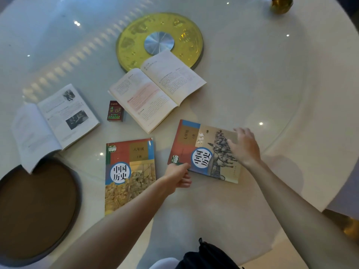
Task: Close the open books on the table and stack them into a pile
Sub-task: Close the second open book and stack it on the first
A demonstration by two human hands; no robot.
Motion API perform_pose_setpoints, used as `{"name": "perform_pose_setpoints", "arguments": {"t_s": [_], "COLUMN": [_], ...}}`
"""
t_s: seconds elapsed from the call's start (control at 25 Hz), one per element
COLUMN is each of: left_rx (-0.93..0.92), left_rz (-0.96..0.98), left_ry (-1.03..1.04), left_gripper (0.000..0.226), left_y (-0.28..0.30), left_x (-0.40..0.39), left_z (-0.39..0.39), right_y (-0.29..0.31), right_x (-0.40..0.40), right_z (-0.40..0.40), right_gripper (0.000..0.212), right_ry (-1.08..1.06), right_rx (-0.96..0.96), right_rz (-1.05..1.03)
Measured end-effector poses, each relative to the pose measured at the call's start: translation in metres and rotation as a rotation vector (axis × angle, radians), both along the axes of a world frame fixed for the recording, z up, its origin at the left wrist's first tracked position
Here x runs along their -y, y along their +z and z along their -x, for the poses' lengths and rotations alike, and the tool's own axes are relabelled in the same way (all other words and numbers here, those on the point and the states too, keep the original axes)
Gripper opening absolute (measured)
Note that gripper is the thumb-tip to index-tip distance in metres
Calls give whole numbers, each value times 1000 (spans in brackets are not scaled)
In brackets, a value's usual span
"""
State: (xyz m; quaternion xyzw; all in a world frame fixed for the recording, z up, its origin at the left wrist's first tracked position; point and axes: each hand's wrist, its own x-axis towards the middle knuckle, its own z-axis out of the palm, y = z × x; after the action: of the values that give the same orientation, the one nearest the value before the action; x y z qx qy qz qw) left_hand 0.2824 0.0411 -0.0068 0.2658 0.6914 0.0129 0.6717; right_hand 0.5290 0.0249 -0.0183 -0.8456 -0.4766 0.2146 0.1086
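Two closed history textbooks lie near me on the white round table (pixel 252 78): one with a golden cover picture (pixel 130 171) at centre, one with a horse-chariot cover (pixel 202 150) to its right. My left hand (pixel 178 176) pinches the chariot book's lower left corner. On that book's right edge rests my right hand (pixel 244 146), fingers spread. Further back an open book with pinkish pages (pixel 155 90) lies flat. Another open book with black-and-white photos (pixel 52 121) lies at the left, its left page hanging past the table edge.
A small dark red box (pixel 115 111) sits between the two open books. A yellow turntable disc with a silver hub (pixel 159 41) marks the table centre. A brown round stool seat (pixel 37 210) stands at lower left. A brass object (pixel 281 4) is at far right.
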Motion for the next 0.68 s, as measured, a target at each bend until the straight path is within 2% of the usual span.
{"name": "perform_pose_setpoints", "arguments": {"t_s": [0.08,0.2,0.36,0.48,0.56,0.68], "left_rx": [-16,30,59,13,-56,-68], "left_rz": [-26,-100,-190,-225,-245,-263], "left_ry": [21,112,145,108,30,-20], "left_gripper": [16,10,36,8,18,16], "left_y": [-5,-4,-6,-8,-12,-12], "left_x": [4,4,-3,-7,-6,-2], "left_z": [-5,-11,-14,-18,-16,-6], "right_y": [-7,-16,-17,-19,-19,-24], "right_x": [-15,-14,16,49,71,97], "right_z": [2,1,-1,14,29,48], "right_gripper": [48,45,34,26,27,30], "right_ry": [191,210,56,-105,-252,-490], "right_rx": [66,122,-3,-90,-182,-392], "right_rz": [69,172,126,107,95,143]}}
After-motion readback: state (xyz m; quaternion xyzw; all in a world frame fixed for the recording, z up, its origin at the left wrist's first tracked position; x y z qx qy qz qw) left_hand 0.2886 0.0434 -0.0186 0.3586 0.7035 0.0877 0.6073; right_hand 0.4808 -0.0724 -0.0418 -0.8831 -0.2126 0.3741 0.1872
